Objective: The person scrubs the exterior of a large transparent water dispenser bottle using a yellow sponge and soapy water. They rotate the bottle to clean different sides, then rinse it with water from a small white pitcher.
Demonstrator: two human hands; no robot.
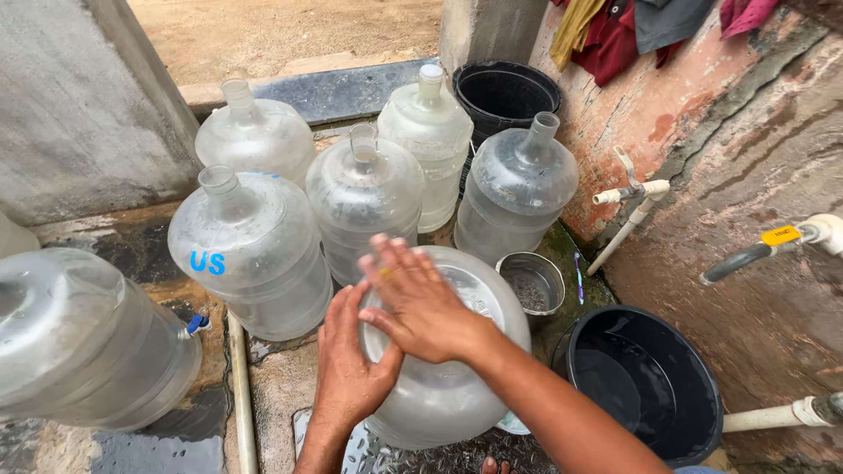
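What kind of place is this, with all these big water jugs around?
Probably an outdoor washing spot beside a house: wall taps, wet ground, black buckets, and both hands, left hand and right hand, on a clear jug.

Wet stone floor — water jugs, black buckets, steel bowl
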